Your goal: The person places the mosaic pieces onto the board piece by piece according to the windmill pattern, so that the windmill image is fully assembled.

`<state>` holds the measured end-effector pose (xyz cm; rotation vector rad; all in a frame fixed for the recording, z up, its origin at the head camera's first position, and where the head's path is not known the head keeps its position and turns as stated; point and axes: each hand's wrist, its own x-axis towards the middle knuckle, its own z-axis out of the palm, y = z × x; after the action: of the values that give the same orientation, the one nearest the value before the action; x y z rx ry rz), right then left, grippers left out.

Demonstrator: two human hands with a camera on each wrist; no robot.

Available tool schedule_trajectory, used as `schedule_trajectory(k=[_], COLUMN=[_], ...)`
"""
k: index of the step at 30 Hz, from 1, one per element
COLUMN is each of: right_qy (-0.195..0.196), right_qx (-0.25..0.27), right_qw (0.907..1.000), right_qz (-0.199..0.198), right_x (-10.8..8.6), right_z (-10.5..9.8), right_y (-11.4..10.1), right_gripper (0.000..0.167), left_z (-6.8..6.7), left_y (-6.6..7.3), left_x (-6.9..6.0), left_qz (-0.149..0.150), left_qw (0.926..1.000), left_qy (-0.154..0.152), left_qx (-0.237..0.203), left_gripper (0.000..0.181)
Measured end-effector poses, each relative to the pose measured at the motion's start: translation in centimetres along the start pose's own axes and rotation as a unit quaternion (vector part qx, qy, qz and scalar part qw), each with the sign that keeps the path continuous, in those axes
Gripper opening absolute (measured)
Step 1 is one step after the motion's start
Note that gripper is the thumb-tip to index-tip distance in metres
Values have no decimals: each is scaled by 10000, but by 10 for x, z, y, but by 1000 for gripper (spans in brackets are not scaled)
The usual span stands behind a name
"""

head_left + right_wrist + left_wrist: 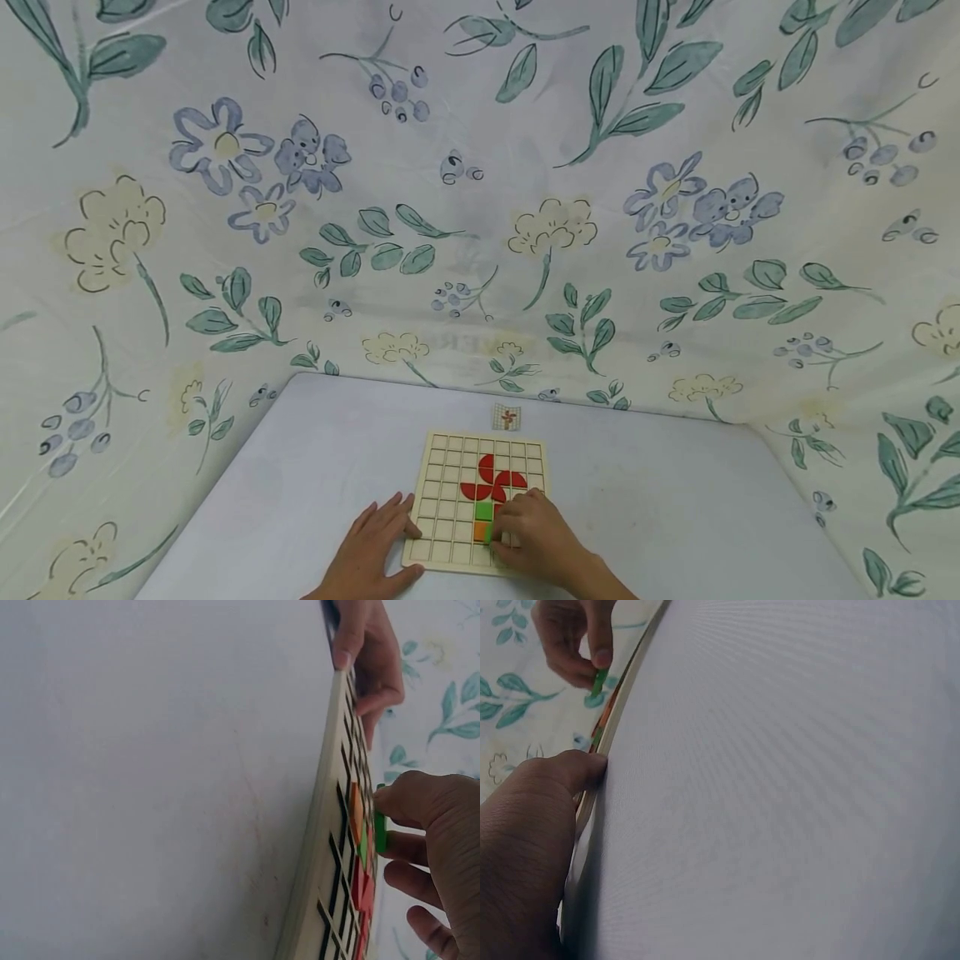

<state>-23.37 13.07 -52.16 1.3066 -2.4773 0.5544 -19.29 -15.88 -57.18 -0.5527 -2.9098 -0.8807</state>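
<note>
A pale wooden grid board [441,507] lies on the white table. My left hand [372,546] rests at its near left corner, fingers spread along the left side and thumb against the near edge. My right hand [542,537] pinches a small green tile [381,829] between thumb and fingers, just over the board. Beside that tile an orange tile [478,532] sits in the grid, with a green square tile [483,511] above it. Red curved pieces [474,492] form a pinwheel farther up. The right hand covers part of the board's lower right in the head view.
A small card [506,417] with a red pinwheel pattern on a grid lies just beyond the board. White tabletop [645,500] surrounds the board. Floral cloth [480,275] hangs behind the table and at its sides.
</note>
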Motion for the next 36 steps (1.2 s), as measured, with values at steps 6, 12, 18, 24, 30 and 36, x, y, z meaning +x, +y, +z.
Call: schedule_trajectory(k=[6,12,18,24,30,36], right_qy=[154,62,57,93,-169,-390], right_qx=[-127,-290,-147,281,971,579], right_qw=[9989,9981,9969,9966,9943,9973], right_qz=[-418,-540,-768,-766,-414,-234], right_x=[-5,-9,-10,-10,-11,-9], right_z=[9,13,14,17,20,17], right_y=[-4,-5,-5,-8,-11,-11], right_gripper=[11,7,7,7,4,15], left_z=[-1,0,2,0,-1,1], left_y=[1,1,-1,-1,-1,-2], left_x=[-1,-1,-1,-2,-2,-1], left_qz=[32,40,72,94,73,-39], left_qw=[10000,10000,9998,9999,10000,10000], left_qy=[16,83,152,105,42,-27], left_qx=[-25,16,94,55,52,51], left_gripper=[37,37,37,37,37,36])
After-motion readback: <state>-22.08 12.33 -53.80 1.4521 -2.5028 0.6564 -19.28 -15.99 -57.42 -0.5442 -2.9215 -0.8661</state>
